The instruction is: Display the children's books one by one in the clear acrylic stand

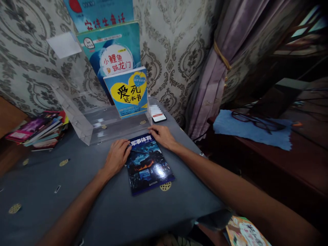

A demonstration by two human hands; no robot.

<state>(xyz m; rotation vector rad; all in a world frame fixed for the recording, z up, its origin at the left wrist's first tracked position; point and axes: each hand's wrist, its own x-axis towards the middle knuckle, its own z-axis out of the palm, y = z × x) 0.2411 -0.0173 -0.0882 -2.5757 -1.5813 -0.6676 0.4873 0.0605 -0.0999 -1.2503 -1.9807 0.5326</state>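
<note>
A dark blue book with a glossy cover lies face up on the grey tablecloth. My left hand is closed at its upper left edge, with fingertips on the corner. At the upper right corner, the bent fingers of my right hand hold the book's edge. Just beyond it stands a clear acrylic rack. Upright in this rack are a blue book with a yellow heart, a teal book with a white circle and another blue book behind, cut off by the frame.
A phone lies right of the rack. Several stacked books sit at the left. Beyond the table's right edge, glasses rest on a blue cloth. An orange book shows below my right forearm. A tied curtain hangs behind.
</note>
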